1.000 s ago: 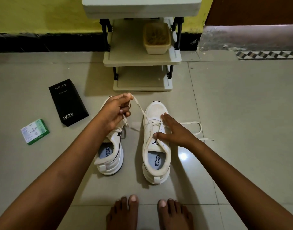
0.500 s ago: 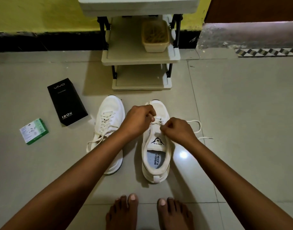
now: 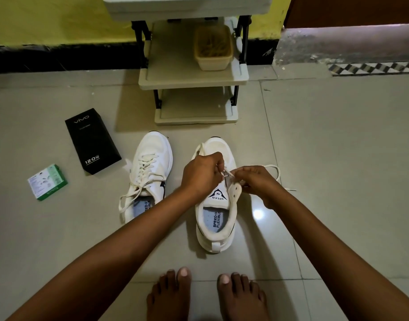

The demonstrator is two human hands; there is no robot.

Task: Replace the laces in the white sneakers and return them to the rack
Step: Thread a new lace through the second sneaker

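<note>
Two white sneakers stand side by side on the tiled floor, toes toward the rack. The left sneaker (image 3: 150, 172) is laced, its lace ends lying loose. Over the right sneaker (image 3: 216, 212) both my hands meet at the eyelets. My left hand (image 3: 202, 173) pinches the white lace (image 3: 274, 169) at an eyelet, and my right hand (image 3: 256, 181) pinches the lace and the eyelet flap beside it. The rest of that lace loops out on the floor to the right. The cream shoe rack (image 3: 194, 79) stands just beyond the sneakers.
A beige tub (image 3: 213, 48) sits on the rack's middle shelf. A black phone box (image 3: 92, 141) and a small green-and-white box (image 3: 47, 181) lie on the floor to the left. My bare feet (image 3: 205, 295) are at the near edge.
My left hand let go of its high pull on the lace and dropped to the right sneaker's eyelets. My right hand went from lying flat on the tongue to pinching the lace.
</note>
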